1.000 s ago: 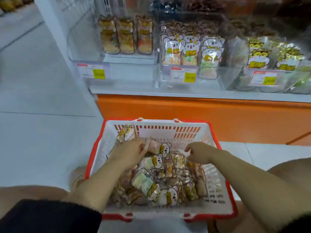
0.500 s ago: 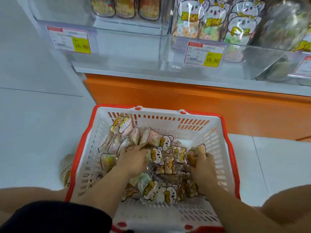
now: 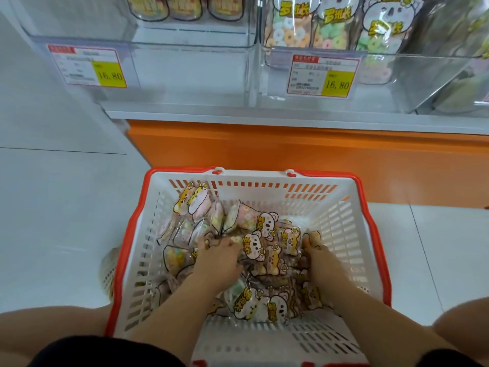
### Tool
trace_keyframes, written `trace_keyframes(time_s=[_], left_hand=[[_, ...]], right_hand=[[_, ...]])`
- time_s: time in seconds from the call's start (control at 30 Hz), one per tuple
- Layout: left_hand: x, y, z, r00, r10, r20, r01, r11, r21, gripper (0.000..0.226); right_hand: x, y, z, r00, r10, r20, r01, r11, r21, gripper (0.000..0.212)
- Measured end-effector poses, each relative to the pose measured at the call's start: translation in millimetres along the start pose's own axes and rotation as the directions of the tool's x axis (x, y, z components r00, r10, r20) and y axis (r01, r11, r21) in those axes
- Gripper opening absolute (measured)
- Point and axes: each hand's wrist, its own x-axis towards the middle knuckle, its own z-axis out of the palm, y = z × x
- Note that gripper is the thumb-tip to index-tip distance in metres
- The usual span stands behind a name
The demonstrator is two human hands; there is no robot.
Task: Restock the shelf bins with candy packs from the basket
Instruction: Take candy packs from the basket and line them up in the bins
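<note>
Both hands down in the basket, digging through candy packs.

Head view: our left hand sits palm-down on the pile with fingers curled into the packs; we cannot tell whether it has hold of one. Our right hand is curled around the top of a pack at the pile's right edge, grip looks closed. The candy packs lie jumbled in the red-rimmed basket on the floor, long axes pointing every way, a few leaning upright at the far-left wall. Left shelf bin is bare at its front; right shelf bin holds upright packs at the back. We judge restocking barely started, most packs left.
</note>
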Motion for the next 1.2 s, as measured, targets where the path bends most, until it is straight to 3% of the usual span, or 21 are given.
trace_keyframes(time_s=[0.1, 0.23, 0.3, 0.37, 0.47, 0.57, 0.7, 0.8, 0.9, 1.0, 1.1, 1.2], left_hand=[[-1.8, -1.9, -0.1, 1.0, 0.005, 0.006, -0.005, 1.0, 0.008, 0.048], [-1.3, -2.1, -5.8, 1.0, 0.008, 0.023, -0.007, 0.999, -0.032, 0.05], [-2.3, 0.1, -14.3, 1.0, 0.019, 0.009, -0.018, 0.998, -0.067, 0.051], [-3.2, 3.8, -24.1, 0.999, 0.037, -0.018, -0.039, 0.994, -0.106, 0.053], [-7.7, 12.0, -39.3, 0.994, 0.074, -0.076, -0.087, 0.98, -0.18, 0.054], [-18.4, 23.9, -60.7, 0.986, 0.1, -0.131, -0.143, 0.914, -0.379, 0.053], [-51.0, 36.7, -107.8, 0.948, 0.094, -0.303, -0.249, 0.811, -0.529, 0.064], [-87.0, 35.6, -143.7, 0.864, 0.175, -0.472, -0.356, 0.875, -0.328, 0.089], [-119.6, 28.0, -175.4, 0.791, 0.275, -0.547, -0.385, 0.918, -0.095, 0.102], [-144.1, 19.2, -198.6, 0.725, 0.335, -0.602, -0.423, 0.906, -0.006, 0.095], [-155.8, 18.7, -207.8, 0.674, 0.357, -0.647, -0.493, 0.869, -0.034, 0.073], [-157.8, 26.6, -209.5, 0.661, 0.383, -0.645, -0.49, 0.872, 0.016, 0.074]], right_hand=[[2.7, -3.2, -14.6, 0.996, 0.091, -0.02, -0.087, 0.988, 0.13, 0.03], [-9.1, -6.3, -46.1, 0.987, 0.16, 0.013, -0.157, 0.948, 0.278, 0.041], [-15.9, -6.8, -70.6, 0.983, 0.184, 0.012, -0.181, 0.949, 0.26, 0.053], [-22.4, -6.8, -95.4, 0.99, 0.138, -0.043, -0.123, 0.96, 0.25, 0.056], [-39.6, -11.6, -138.5, 0.993, 0.01, -0.118, 0.031, 0.94, 0.34, 0.042], [-63.7, -21.5, -183.2, 0.979, -0.101, -0.177, 0.163, 0.909, 0.385, 0.043], [-97.4, -31.2, -231.5, 0.944, -0.199, -0.263, 0.317, 0.769, 0.555, 0.051], [-121.2, -37.4, -264.3, 0.92, -0.229, -0.318, 0.387, 0.661, 0.643, 0.05], [-141.8, -39.1, -295.1, 0.878, -0.29, -0.381, 0.478, 0.584, 0.656, 0.051], [-155.1, -38.8, -317.5, 0.843, -0.352, -0.406, 0.537, 0.584, 0.609, 0.044], [-155.5, -40.7, -323.8, 0.827, -0.397, -0.398, 0.561, 0.622, 0.546, 0.033], [-151.0, -48.5, -319.9, 0.822, -0.433, -0.369, 0.569, 0.618, 0.543, 0.029]])
